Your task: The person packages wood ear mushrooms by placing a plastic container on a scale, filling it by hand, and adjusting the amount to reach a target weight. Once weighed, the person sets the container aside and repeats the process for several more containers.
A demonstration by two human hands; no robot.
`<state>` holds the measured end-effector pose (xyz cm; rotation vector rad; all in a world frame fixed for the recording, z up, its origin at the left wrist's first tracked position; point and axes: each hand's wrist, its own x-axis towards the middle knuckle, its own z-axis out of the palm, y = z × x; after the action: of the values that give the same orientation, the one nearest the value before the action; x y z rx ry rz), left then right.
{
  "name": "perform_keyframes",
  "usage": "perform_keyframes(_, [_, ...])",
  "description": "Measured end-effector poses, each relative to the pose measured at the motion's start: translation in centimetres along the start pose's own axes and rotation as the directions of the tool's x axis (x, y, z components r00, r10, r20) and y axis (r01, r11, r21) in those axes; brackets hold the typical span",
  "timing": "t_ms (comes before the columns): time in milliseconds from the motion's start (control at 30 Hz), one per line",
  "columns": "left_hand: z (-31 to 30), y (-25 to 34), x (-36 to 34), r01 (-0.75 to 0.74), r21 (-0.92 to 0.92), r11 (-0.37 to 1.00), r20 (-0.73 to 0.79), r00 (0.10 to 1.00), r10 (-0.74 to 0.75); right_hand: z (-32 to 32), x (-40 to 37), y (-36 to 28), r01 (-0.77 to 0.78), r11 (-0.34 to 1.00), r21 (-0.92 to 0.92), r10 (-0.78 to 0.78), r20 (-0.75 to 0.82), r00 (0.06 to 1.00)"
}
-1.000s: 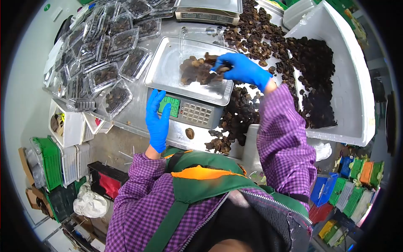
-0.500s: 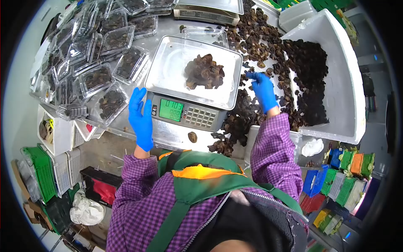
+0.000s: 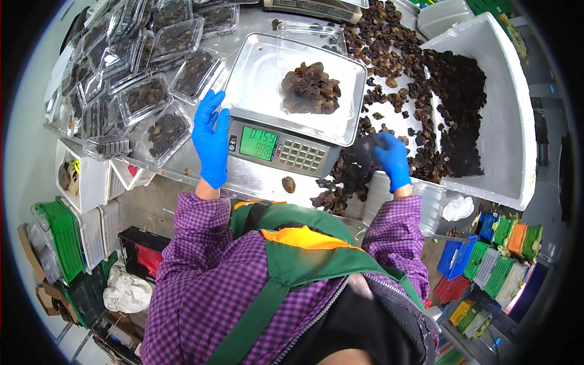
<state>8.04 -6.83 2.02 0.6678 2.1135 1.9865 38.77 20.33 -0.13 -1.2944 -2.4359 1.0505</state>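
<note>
Brown, crinkled wood ear mushrooms (image 3: pixel 311 89) lie heaped on the metal pan (image 3: pixel 255 79) of a digital scale (image 3: pixel 328 159), whose green display (image 3: pixel 258 144) is lit. My left hand (image 3: pixel 210 146), in a blue glove, is beside the scale's left edge with its fingers extended and nothing in them. My right hand (image 3: pixel 393 161), also gloved in blue, is right of the scale over loose dark mushrooms (image 3: pixel 350 170). Its fingers are curled, with a dark blur at the tips; what they hold, if anything, I cannot make out.
Filled clear plastic boxes (image 3: pixel 146 97) crowd the table's left side. More mushrooms spill from a white foam box (image 3: pixel 508 121) on the right. An open clear box (image 3: pixel 313 38) lies behind the pan, and one mushroom piece (image 3: pixel 289 184) lies before the scale. Stacked clear trays (image 3: pixel 420 204) stand at the front right.
The view has shifted, so the scale appears higher and farther right. My right hand has moved nearer the front mushroom pile. The display has gone from about 0.103 to 0.159.
</note>
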Motion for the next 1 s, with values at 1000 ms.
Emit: perform_keyframes(1000, [2.2, 0.9, 1.0, 0.073, -0.095, 0.993, 0.01, 0.997, -0.072, 2.0, 2.2, -1.4, -0.036, 0.956, 0.292, 0.026, 0.037, 0.999])
